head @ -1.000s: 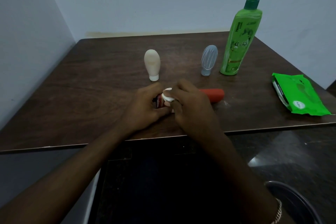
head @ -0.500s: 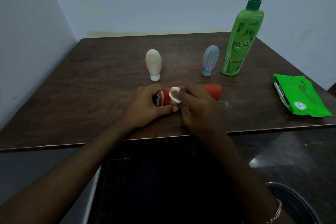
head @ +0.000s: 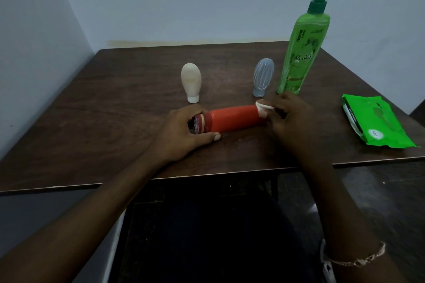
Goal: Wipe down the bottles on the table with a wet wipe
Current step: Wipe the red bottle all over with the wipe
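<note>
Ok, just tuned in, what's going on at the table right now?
A person is cleaning a red bottle that lies on its side on the table. The left hand grips its cap end, and the right hand pinches a folded white wipe against the other end. Behind it stand a cream bottle, a grey bottle and a tall green pump bottle. A green pack of wipes lies off to the right.
</note>
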The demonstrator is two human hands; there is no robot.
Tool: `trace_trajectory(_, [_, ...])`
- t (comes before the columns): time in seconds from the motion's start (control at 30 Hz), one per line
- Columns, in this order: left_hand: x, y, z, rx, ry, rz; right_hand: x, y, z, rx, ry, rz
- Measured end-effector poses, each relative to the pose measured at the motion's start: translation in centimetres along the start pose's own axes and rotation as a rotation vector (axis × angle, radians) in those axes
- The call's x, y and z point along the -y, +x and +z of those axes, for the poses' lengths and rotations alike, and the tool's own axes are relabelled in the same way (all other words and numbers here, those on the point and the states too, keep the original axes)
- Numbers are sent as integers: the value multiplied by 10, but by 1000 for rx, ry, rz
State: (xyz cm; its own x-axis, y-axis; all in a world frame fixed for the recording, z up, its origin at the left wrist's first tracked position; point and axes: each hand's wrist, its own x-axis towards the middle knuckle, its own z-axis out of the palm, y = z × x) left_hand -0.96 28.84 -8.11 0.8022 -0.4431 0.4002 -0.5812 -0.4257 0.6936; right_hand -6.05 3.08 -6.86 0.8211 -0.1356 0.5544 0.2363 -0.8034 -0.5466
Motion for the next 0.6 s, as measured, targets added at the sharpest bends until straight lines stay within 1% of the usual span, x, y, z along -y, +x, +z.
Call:
trace_trajectory(0.17, [1, -1, 1, -14, 18, 51, -16, 10, -15, 143, -48, 73])
trace_trajectory(0.27, [-1, -2, -2, -17, -78, 0, -21, 10, -17, 199, 33, 140])
trace_trajectory(0.37, [-7, 0, -4, -59, -301, -57, -20, 5, -17, 237, 98, 181])
trace_trajectory(0.47, [-19, 4, 4, -172, -563, -77, -12, 0, -15, 256, 81, 170])
trace_trajectory(0.53, [-27, 10, 13, -247, -782, -119, -3, -5, -9, 263, 128, 170])
trace_trajectory(0.6, [-33, 19, 20, -309, -892, -144, 6, -12, 3, 276, 158, 176])
